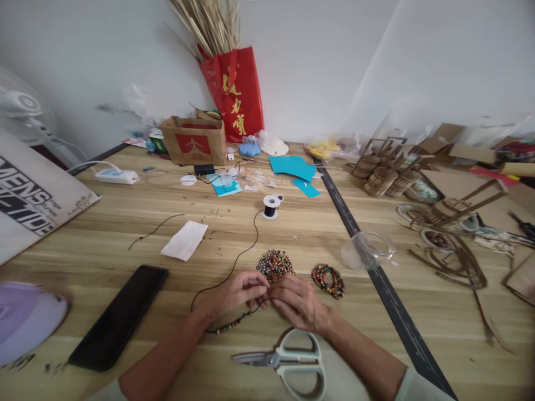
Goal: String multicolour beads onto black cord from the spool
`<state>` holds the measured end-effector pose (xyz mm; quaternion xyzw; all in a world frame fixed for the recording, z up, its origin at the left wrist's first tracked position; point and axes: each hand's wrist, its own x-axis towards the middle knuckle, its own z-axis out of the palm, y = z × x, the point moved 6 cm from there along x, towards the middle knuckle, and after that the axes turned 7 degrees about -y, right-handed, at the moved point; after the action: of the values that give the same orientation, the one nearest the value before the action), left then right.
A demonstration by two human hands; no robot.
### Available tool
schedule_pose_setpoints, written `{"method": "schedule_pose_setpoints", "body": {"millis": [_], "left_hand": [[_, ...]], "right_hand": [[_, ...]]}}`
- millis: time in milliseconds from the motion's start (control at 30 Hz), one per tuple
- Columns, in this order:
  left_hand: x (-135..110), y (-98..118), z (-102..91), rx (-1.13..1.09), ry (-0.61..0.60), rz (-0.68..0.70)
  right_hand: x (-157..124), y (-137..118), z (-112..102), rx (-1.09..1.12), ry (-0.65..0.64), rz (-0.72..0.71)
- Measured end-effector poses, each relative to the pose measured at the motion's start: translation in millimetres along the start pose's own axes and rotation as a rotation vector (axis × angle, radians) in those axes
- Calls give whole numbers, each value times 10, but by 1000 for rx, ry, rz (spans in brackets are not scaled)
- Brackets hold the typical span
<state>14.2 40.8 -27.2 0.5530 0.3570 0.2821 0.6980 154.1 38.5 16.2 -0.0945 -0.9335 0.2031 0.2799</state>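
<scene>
My left hand (pixel 240 292) and my right hand (pixel 298 303) meet at the fingertips, both pinched. A black cord (pixel 240 257) runs from a white spool (pixel 271 206), loops past my left wrist and comes up to my right fingers, which grip it. Several colourful beads (pixel 234 323) are strung on it below my left hand. Whatever my left fingertips hold is too small to make out. Just beyond my hands lies a pile of loose beads (pixel 275 264). Right of that rests a coiled strand of beads (pixel 328 280). Scissors (pixel 288 359) with pale handles lie near my right forearm.
On the left are a black phone (pixel 119 317), a white paper piece (pixel 184 240) and a white power strip (pixel 117 176). A clear plastic cup (pixel 365 250) lies on the right, near small woven baskets (pixel 382 181). A cardboard box (pixel 194 142) and a red bag (pixel 236 92) stand behind.
</scene>
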Motion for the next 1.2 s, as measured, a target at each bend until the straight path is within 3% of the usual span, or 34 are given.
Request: {"method": "schedule_pose_setpoints", "body": {"millis": [300, 867, 1200], "left_hand": [[20, -145, -14, 96, 5, -61], [14, -83, 21, 114, 11, -59], [-9, -37, -14, 155, 42, -45]], "right_hand": [[-12, 32, 58, -24, -31, 20], [19, 13, 45, 8, -33, 14], [-82, 249, -89, 20, 257, 297]]}}
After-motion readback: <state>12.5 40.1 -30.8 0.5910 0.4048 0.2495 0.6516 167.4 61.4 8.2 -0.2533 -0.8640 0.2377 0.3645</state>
